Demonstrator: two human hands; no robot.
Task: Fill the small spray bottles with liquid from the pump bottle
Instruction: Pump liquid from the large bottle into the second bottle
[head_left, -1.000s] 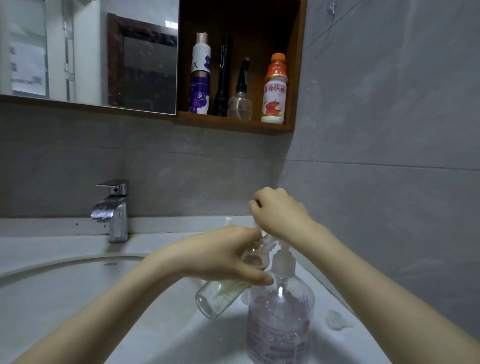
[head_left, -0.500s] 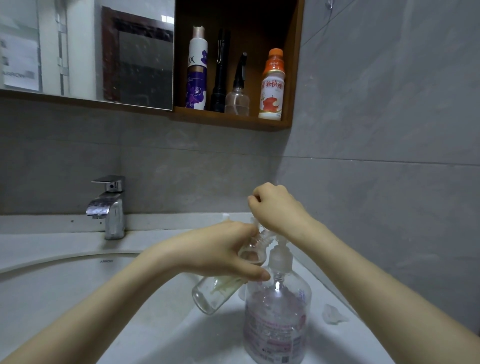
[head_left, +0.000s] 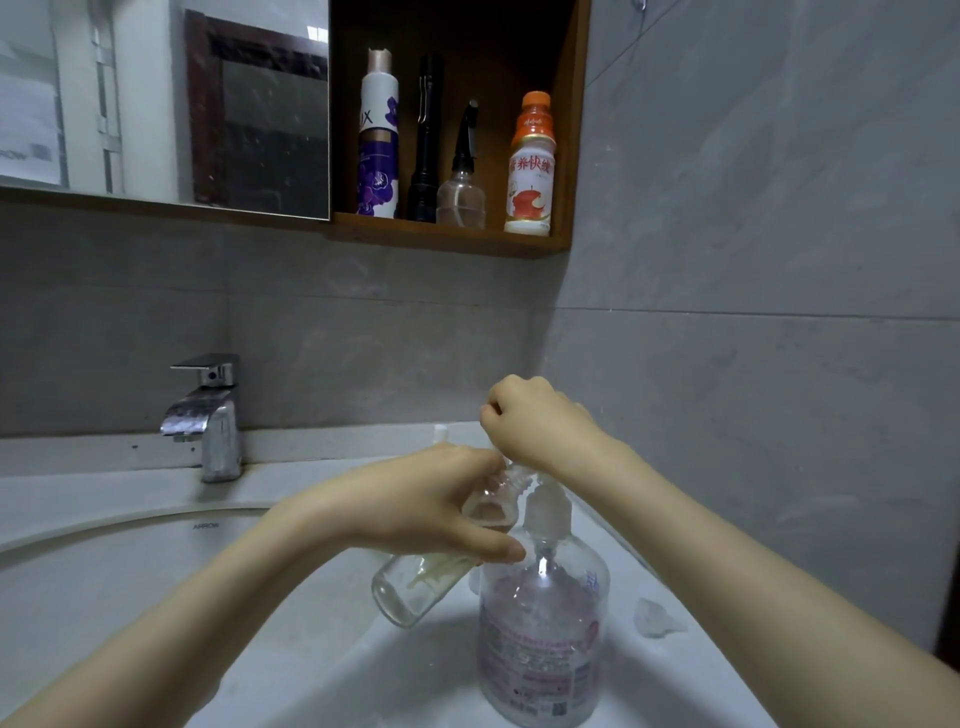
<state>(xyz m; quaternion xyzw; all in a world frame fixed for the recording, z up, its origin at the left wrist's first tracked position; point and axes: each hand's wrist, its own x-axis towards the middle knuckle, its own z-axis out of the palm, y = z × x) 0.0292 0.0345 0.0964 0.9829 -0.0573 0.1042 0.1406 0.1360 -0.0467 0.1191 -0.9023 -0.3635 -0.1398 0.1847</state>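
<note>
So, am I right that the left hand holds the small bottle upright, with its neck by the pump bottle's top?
Not quite: in the head view the small bottle is tilted, not upright, base down to the left. The left hand does hold it, with its neck by the pump bottle's top.

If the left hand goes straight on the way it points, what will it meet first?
Probably the pump bottle: the left hand, gripping the small bottle, points at its neck, though depth is unclear.
</note>
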